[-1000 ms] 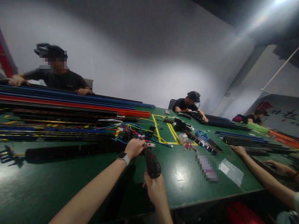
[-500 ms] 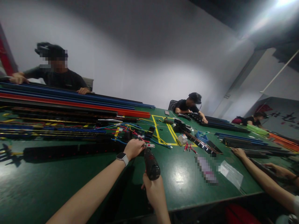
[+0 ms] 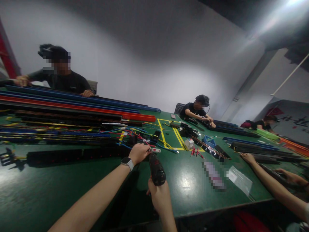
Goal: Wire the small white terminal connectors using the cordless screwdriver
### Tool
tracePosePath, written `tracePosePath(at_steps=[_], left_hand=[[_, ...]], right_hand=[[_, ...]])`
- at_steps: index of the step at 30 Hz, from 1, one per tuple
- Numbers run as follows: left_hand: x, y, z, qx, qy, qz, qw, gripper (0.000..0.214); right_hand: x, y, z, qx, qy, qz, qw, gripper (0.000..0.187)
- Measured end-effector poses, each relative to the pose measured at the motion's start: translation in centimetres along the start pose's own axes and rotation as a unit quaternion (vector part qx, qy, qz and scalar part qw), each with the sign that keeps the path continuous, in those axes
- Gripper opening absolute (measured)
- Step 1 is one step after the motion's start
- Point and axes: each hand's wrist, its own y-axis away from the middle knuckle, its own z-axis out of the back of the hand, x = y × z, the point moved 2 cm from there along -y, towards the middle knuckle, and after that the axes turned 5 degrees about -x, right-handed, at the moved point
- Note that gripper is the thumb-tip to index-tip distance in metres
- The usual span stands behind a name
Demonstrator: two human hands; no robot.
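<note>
In the head view my right hand [image 3: 159,195] is wrapped round the grip of a black cordless drill [image 3: 157,170], its nose pointing away from me. My left hand [image 3: 139,153], with a watch on the wrist, is closed at the drill's front end. From its fingertips juts a small white part with a red spot [image 3: 155,150]; the fingers hide how it is held. A long black rail [image 3: 72,158] lies left of that hand. Just beyond are loose coloured wires [image 3: 135,132], blue, red and yellow-green, among black parts.
Blue rails [image 3: 84,97] and an orange rail [image 3: 137,116] lie at the back left. To the right are a grey-white block [image 3: 189,144], red-handled pieces [image 3: 196,152], a blue bin [image 3: 209,141] and a plastic bag [image 3: 240,180]. A co-worker's arm [image 3: 272,185] reaches in at right; others sit across the table.
My hands and the drill hold nearly the same place. The co-worker at the far middle has brought both hands together over the black rails.
</note>
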Motion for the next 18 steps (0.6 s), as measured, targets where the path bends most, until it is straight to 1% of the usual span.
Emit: tracePosePath(at_steps=[8, 14, 18], left_hand=[[0.07, -0.08, -0.12, 0.015, 0.003, 0.004, 1.000, 0.024], [-0.11, -0.06, 0.45, 0.012, 0.007, -0.005, 1.000, 0.024], [-0.21, -0.04, 0.68, 0.015, 0.007, 0.001, 1.000, 0.024]], right_hand=[[-0.13, -0.15, 0.04, 0.008, -0.012, 0.003, 1.000, 0.020], [0.42, 0.13, 0.02, -0.009, -0.029, 0.004, 1.000, 0.020], [0.24, 0.08, 0.03, 0.001, -0.032, 0.005, 0.999, 0.023]])
